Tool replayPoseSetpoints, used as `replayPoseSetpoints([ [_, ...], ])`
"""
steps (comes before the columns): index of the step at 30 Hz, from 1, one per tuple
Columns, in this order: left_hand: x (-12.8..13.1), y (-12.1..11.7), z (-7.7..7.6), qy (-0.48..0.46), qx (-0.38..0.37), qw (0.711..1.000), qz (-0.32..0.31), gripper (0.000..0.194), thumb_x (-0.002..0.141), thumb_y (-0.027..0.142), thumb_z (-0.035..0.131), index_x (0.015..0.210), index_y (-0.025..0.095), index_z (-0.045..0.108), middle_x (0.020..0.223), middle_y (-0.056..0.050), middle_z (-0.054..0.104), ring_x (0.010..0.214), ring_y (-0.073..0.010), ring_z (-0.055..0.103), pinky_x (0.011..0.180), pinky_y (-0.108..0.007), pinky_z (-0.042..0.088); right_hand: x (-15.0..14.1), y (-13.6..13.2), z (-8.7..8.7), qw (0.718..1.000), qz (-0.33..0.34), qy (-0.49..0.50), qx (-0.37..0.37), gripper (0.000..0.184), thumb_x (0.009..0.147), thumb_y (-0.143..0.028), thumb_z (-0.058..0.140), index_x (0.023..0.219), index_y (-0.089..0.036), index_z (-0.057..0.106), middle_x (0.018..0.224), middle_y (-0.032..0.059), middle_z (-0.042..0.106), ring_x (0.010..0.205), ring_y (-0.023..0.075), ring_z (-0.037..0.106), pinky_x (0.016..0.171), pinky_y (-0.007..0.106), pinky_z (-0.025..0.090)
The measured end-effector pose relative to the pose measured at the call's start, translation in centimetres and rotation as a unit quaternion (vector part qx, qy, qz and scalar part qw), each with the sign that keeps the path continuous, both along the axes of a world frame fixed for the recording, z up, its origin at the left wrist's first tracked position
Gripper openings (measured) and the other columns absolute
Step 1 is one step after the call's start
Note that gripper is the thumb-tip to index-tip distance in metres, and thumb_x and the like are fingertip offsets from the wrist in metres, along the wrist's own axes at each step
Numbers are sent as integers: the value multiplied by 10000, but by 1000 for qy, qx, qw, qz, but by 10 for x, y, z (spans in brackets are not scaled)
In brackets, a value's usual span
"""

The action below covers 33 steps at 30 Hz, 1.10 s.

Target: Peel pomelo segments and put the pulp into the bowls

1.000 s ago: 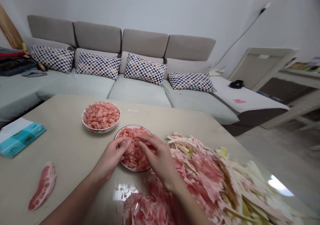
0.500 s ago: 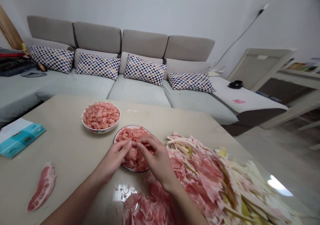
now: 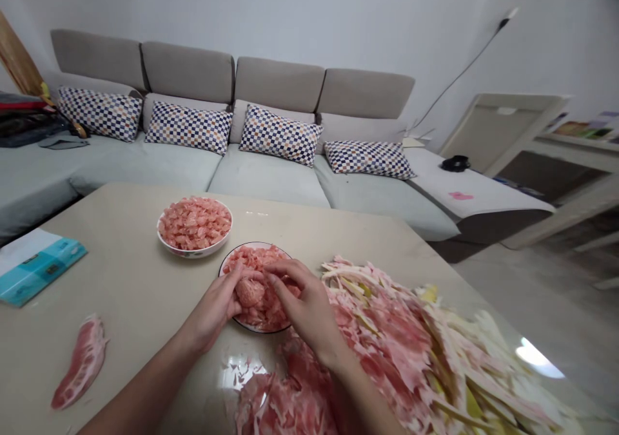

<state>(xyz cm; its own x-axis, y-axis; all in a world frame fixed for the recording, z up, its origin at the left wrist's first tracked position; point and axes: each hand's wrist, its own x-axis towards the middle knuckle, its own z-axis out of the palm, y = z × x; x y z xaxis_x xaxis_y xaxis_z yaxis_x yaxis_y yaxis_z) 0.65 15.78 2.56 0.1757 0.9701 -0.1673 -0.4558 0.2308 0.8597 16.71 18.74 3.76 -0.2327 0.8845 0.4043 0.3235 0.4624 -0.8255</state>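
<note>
My left hand (image 3: 215, 311) is curled round a lump of pink pomelo pulp (image 3: 250, 292) above the dark-rimmed plate (image 3: 236, 321). Pink pomelo pulp pieces (image 3: 275, 309) fill that plate. My right hand (image 3: 305, 306) is close by, thumb and fingers pinched together over the plate's right side; what they hold, if anything, is too small to make out. Beneath and beside my right forearm lies a heap of pink membranes and pale peel strips (image 3: 387, 338). On the left of the table rests a pomelo segment (image 3: 81, 361), still in its skin.
Behind the plate stands a white bowl (image 3: 194, 253) heaped with pulp pieces. A blue tissue pack (image 3: 43, 267) lies at the table's left edge. Across the far side of the table (image 3: 309, 225) runs a grey sofa (image 3: 271, 174) with checked cushions.
My left hand has turned and opened slightly from its pinch, so the lump of pulp shows more in it. My right hand has drawn slightly away to the right.
</note>
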Motion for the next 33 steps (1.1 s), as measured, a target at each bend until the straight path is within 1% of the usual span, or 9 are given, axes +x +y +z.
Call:
replayPoseSetpoints([
  [6, 0, 0, -2, 29, 21, 999, 0, 556, 870, 584, 482, 1155, 149, 678, 914, -107, 712, 793, -204, 633, 696, -310, 495, -7, -8, 1, 998, 31, -54, -30, 123, 843, -243, 636, 917, -237, 734, 941, 61, 710, 930, 225, 620, 871, 389, 467],
  [11, 0, 0, -1, 47, 12, 999, -7, 575, 873, 600, 455, 1192, 158, 639, 908, -90, 708, 800, -202, 642, 724, -314, 495, -6, -7, 3, 996, 62, -44, -42, 125, 833, -215, 649, 891, -248, 754, 942, 49, 714, 926, 213, 625, 855, 359, 471],
  [14, 0, -1, 1, 37, 15, 999, 15, 497, 856, 551, 530, 1195, 194, 596, 907, -61, 679, 807, -187, 622, 737, -317, 507, -4, -4, 3, 997, 51, -36, -49, 115, 829, -201, 642, 860, -233, 749, 901, 44, 716, 894, 205, 634, 839, 345, 477],
  [16, -1, -1, 3, 45, 24, 999, 20, 428, 801, 455, 659, 1144, 210, 585, 908, -37, 657, 825, -176, 619, 771, -312, 507, -2, -3, 2, 997, 41, -34, -51, 113, 843, -226, 628, 855, -220, 740, 885, 47, 712, 871, 203, 637, 817, 338, 483],
  [18, -1, -1, 3, 62, 38, 997, 20, 363, 734, 361, 751, 1024, 197, 607, 895, -21, 637, 831, -161, 612, 803, -292, 496, -1, -1, 2, 997, 39, -28, -53, 129, 859, -253, 611, 860, -213, 734, 888, 52, 716, 865, 204, 643, 800, 331, 489],
  [20, -2, 1, 3, 69, 57, 996, 21, 280, 712, 331, 774, 894, 176, 628, 849, -8, 615, 804, -143, 593, 800, -269, 487, 0, 0, 2, 997, 41, -17, -63, 131, 857, -266, 612, 864, -214, 732, 899, 50, 728, 866, 204, 655, 792, 326, 497],
  [22, -3, 2, 3, 68, 67, 995, 14, 236, 726, 341, 761, 819, 162, 638, 821, -5, 598, 781, -135, 577, 791, -264, 487, 1, 1, 2, 996, 48, -7, -81, 124, 844, -276, 626, 868, -218, 734, 900, 41, 740, 858, 200, 668, 785, 319, 506],
  [26, -5, 4, 2, 55, 59, 997, 1, 220, 736, 337, 756, 819, 162, 651, 881, -24, 612, 844, -153, 589, 813, -282, 501, 2, 1, 2, 991, 54, 6, -126, 163, 812, -335, 661, 877, -206, 737, 896, 41, 751, 819, 195, 679, 756, 317, 520],
  [33, -8, 4, 0, 14, 24, 1000, 4, 208, 743, 282, 764, 858, 158, 642, 858, -7, 606, 784, -111, 602, 823, -251, 507, 5, 5, 0, 985, 46, 52, -159, 183, 797, -359, 662, 825, -188, 722, 830, 42, 742, 788, 195, 671, 725, 305, 523],
])
